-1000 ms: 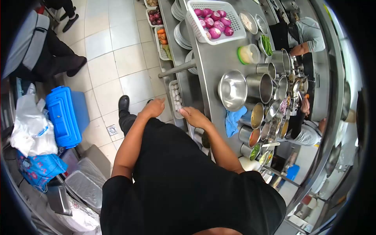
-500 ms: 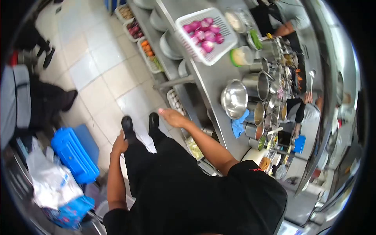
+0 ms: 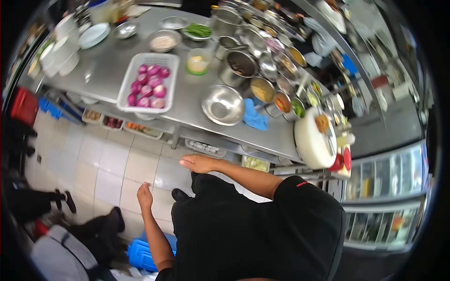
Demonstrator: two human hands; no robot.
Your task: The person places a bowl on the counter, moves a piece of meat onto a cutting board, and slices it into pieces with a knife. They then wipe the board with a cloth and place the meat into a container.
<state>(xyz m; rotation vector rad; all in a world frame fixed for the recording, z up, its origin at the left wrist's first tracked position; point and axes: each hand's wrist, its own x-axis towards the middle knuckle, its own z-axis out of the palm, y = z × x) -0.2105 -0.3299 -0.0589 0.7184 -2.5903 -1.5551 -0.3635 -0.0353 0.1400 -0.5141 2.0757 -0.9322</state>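
Observation:
My right hand (image 3: 199,163) is in front of me, below the counter edge, fingers loosely curled, with nothing visible in it. My left hand (image 3: 145,195) hangs over the tiled floor, also loosely curled, touching nothing. Past my right hand is the steel counter (image 3: 187,110). On its near edge sits a white plastic basket (image 3: 123,96) of peeled red onions (image 3: 149,87). Right of it are an empty steel bowl (image 3: 223,105) and a blue cloth (image 3: 254,114). A green-based tub (image 3: 197,62) and a bowl of chopped green vegetables (image 3: 198,31) stand behind.
Several steel pots (image 3: 238,65) and a large white round block (image 3: 309,140) stand on the counter. Vegetable baskets (image 3: 140,129) sit on the shelf below. A person in grey (image 3: 65,253) and a blue crate (image 3: 140,255) are at lower left. Glass-door fridges (image 3: 384,178) stand at right.
My view has turned to the right, so the counter now spans the top. My left hand has come forward, away from my leg. The right hand is still near the counter edge.

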